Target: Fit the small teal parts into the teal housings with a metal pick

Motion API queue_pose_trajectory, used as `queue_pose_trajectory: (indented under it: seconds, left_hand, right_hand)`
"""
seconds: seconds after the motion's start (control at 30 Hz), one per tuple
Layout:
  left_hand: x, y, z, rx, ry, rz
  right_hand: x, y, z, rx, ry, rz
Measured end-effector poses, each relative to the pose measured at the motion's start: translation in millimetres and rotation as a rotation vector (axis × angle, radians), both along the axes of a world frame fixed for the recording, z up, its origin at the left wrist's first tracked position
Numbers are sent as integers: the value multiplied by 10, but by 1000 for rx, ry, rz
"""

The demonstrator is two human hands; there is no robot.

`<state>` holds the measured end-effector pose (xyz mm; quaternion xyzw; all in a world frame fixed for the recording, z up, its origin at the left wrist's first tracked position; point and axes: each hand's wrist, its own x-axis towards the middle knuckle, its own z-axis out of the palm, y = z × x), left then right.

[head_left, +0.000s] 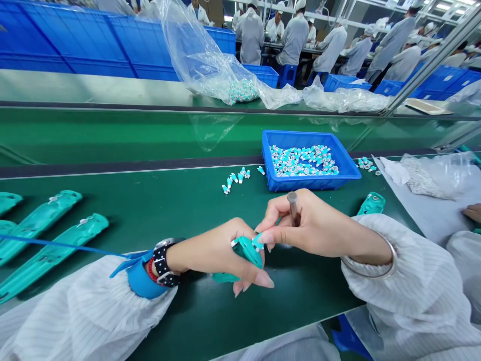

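My left hand (240,255) is closed around a teal plastic housing (248,250), whose end shows between thumb and fingers. At that end, the thumb and forefinger of my right hand (296,220) pinch a small teal and white part (257,240), touching the housing. A brown rod-like tool (292,200) with a flat round end sticks up from the curled fingers of my right hand; its lower part is hidden. Beyond my hands stands a blue tray (311,184) with many small teal and white parts in it. Several more of these parts (235,179) lie loose left of the tray.
Long teal housings (56,255) lie at the left, under a blue cord (63,244) tied to my left wrist. Another teal housing (372,203) is at right, near a white sheet with a bag (432,175). Behind runs a green belt (112,135); a person's hand (474,212) shows far right.
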<state>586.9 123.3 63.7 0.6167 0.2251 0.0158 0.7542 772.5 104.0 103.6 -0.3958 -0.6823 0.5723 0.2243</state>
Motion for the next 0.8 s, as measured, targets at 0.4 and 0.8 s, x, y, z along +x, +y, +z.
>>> queue_pose_trajectory:
  seconds: [0.4,0.8]
  left_hand:
    - [72,150,-56,71,48,225]
    - [2271,306,-541,332,-48,302]
  right_hand:
    - [87,285,-35,199,-65,-1]
    - [610,-277,787,740,106,-712]
